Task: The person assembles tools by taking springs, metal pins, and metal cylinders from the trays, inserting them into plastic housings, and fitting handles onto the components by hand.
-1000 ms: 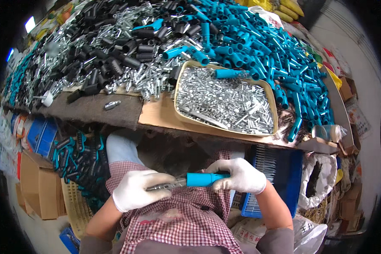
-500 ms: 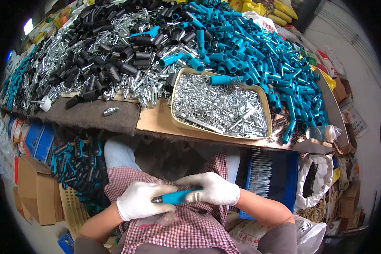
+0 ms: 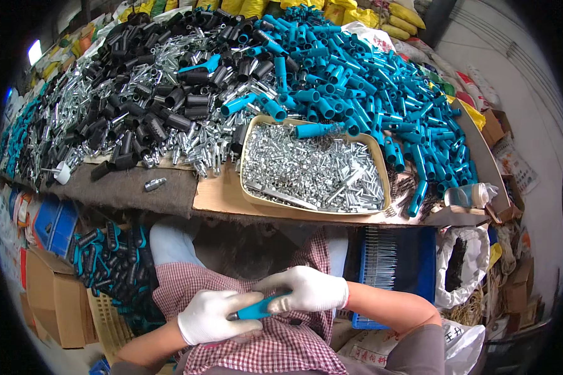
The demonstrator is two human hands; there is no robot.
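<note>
Both my hands wear white gloves and meet over my lap, above a red checked apron. My left hand (image 3: pixel 211 315) and my right hand (image 3: pixel 304 289) grip one teal plastic handle (image 3: pixel 256 308) between them, most of it hidden by the fingers. On the workbench ahead, a tan tray (image 3: pixel 251 197) holds several small silver metal pieces. Behind it lie heaps of teal handles (image 3: pixel 381 94), black handles (image 3: pixel 150 106) and loose silver parts (image 3: pixel 75 106).
A clear plastic bottle (image 3: pixel 469 195) lies at the bench's right end. Under the bench stand a blue crate (image 3: pixel 422 262) of thin metal pins, a basket of assembled handles (image 3: pixel 116 262), cardboard boxes (image 3: pixel 50 294) on the left and sacks (image 3: pixel 466 265) on the right.
Both hands have come down and closer to my body with the teal handle. My right hand has slid left along it, so less of the handle shows.
</note>
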